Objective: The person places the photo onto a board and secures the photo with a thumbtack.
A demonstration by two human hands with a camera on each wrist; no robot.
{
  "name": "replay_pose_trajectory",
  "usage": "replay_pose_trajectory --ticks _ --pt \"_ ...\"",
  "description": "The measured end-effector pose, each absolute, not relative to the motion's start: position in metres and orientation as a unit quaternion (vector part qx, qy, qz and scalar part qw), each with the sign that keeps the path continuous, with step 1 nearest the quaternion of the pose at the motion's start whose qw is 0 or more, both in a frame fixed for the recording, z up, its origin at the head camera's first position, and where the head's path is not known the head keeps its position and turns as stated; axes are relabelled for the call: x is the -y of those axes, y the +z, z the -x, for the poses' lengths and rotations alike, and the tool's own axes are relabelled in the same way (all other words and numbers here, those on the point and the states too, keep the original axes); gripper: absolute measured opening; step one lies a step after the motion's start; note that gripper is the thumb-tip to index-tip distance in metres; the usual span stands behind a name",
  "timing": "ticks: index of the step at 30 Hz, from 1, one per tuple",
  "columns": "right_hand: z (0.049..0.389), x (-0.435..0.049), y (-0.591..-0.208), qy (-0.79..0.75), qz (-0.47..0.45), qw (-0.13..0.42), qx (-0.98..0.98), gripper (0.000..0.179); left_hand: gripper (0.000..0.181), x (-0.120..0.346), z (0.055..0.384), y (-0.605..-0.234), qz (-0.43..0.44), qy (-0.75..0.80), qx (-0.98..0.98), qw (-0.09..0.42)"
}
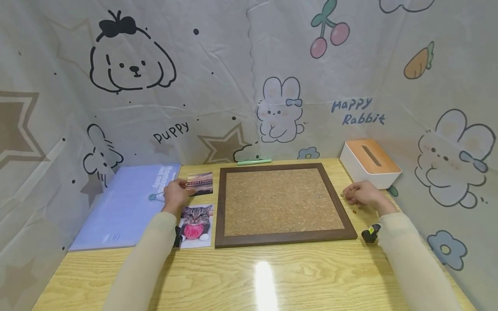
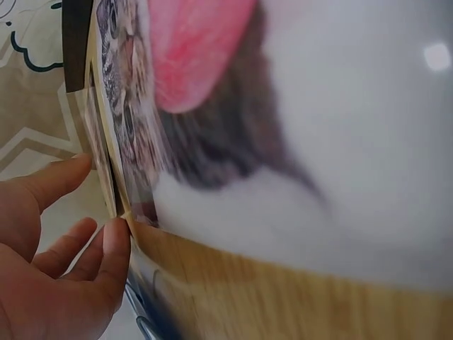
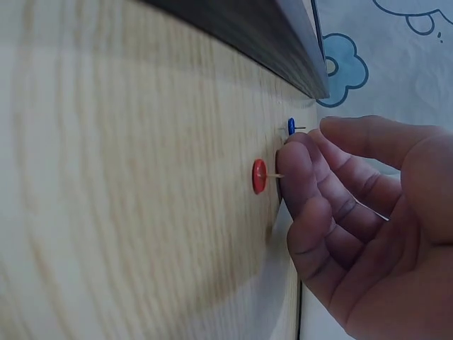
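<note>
In the head view my left hand (image 1: 178, 194) is at the left side of a sunset photo (image 1: 201, 183), its fingertips touching the lower left part. The left wrist view shows the thumb and the fingers apart at the photo's edge. Just nearer lies a cat photo (image 1: 196, 225) with a pink ball. My right hand (image 1: 362, 193) is right of a cork board (image 1: 284, 201) in a brown frame. Beside its thumb and index finger, a blue thumbtack (image 3: 291, 127) lies pin up. A red thumbtack (image 3: 260, 176) lies close to the fingers.
A white tissue box (image 1: 369, 162) with a wooden lid stands behind my right hand. At left lies a pale blue folder (image 1: 124, 207) with a string clasp. A green pen (image 1: 254, 162) lies behind the board, near the printed curtain.
</note>
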State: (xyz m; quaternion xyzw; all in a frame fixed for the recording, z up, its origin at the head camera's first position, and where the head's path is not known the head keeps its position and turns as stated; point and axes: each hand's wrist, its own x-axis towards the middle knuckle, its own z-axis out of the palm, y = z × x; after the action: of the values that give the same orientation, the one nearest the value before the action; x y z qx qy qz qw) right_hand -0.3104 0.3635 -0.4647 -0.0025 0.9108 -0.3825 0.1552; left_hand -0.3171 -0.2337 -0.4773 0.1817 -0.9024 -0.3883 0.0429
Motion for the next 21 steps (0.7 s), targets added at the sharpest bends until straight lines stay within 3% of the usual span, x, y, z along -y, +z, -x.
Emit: replay_pose_trajectory --ticks 21 --pt "0.3133 -0.362 -0.4704 -0.377 -0.012 0.153 -0.913 0.028 0.052 0.236 0.3126 -0.4693 -0.142 -0.384 0.912 0.004"
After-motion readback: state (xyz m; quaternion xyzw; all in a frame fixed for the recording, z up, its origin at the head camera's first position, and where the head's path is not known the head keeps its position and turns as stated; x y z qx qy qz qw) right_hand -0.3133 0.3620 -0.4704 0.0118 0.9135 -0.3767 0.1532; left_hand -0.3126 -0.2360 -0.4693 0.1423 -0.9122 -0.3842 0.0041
